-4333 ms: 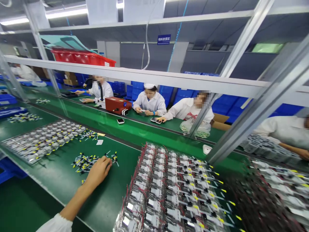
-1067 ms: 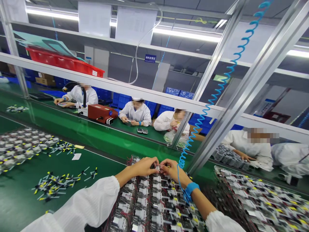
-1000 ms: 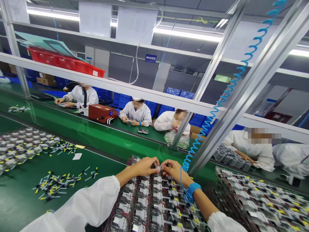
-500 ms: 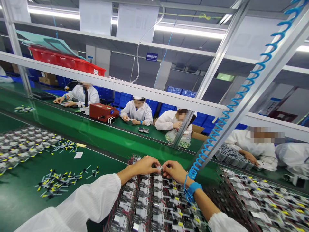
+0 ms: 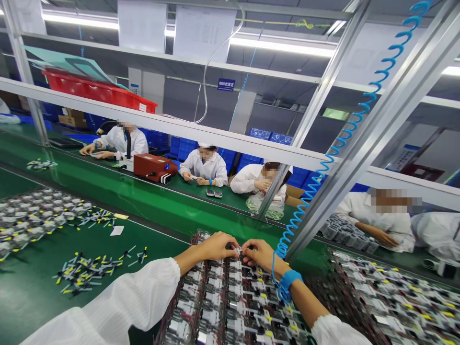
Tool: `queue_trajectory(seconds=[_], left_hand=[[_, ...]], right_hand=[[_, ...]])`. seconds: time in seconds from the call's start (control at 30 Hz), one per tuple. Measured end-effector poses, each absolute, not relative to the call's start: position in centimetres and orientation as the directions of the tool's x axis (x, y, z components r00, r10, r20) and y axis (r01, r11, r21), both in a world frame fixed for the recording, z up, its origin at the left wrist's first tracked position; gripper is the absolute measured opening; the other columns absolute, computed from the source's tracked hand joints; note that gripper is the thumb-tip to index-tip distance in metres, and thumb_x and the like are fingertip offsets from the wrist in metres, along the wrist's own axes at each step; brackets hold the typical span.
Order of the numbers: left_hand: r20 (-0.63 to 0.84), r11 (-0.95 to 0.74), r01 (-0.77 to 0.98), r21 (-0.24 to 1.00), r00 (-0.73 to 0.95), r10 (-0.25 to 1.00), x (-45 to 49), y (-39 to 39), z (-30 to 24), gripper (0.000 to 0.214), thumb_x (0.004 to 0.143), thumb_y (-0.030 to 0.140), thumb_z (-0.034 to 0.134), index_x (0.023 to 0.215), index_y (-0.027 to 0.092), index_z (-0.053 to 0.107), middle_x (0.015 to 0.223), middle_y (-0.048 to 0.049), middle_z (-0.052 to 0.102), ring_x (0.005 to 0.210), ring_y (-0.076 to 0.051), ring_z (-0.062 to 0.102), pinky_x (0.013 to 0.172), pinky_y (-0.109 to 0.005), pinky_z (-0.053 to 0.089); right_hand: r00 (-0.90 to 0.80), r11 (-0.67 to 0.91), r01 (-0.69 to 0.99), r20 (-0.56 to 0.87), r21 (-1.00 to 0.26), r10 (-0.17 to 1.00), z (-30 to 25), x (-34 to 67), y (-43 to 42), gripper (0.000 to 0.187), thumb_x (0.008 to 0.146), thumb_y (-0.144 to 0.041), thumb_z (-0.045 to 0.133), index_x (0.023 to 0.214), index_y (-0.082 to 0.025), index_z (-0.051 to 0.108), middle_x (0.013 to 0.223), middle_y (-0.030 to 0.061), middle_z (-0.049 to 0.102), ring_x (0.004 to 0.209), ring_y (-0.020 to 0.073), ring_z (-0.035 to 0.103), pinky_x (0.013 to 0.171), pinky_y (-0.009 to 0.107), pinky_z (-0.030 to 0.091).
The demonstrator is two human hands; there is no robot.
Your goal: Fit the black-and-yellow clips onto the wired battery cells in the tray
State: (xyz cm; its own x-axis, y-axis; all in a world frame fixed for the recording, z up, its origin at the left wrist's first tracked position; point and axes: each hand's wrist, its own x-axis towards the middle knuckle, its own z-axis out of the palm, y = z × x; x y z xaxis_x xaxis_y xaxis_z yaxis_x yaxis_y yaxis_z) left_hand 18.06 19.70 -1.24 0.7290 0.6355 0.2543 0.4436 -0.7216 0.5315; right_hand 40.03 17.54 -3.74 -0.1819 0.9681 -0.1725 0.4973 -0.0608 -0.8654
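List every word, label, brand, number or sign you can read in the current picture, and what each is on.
"物料放置区" on the blue sign; the line beneath is too small to read.
White label on the red bin: too small to read.
White sheets overhead: any print too faint to read.
Blue-and-white poster, far right: too blurred to read.
White parts in front: no writing discernible.
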Motion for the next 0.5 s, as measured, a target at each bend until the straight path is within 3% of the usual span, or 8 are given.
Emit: queue_trajectory(seconds=[0.5], left_hand=[[0.241, -0.734, 0.436, 0.521, 0.750, 0.617, 17.89, 19.47, -0.79, 0.027, 0.084, 0.039, 0.069, 0.106, 0.023, 0.073, 0.106, -0.0030, 0.074, 0.098, -0.021, 0.068, 0.083, -0.025, 0.046]], right_hand=[[-0.238, -0.067, 0.463, -0.196, -0.884, 0.951, -2.92, 39.93, 16.76, 0.013, 0.098, -0.026, 0.062, 0.100, -0.013, 0.063, 0.085, 0.0003, 0.065, 0.073, 0.0147, 0.066, 0.069, 0.031, 0.058]])
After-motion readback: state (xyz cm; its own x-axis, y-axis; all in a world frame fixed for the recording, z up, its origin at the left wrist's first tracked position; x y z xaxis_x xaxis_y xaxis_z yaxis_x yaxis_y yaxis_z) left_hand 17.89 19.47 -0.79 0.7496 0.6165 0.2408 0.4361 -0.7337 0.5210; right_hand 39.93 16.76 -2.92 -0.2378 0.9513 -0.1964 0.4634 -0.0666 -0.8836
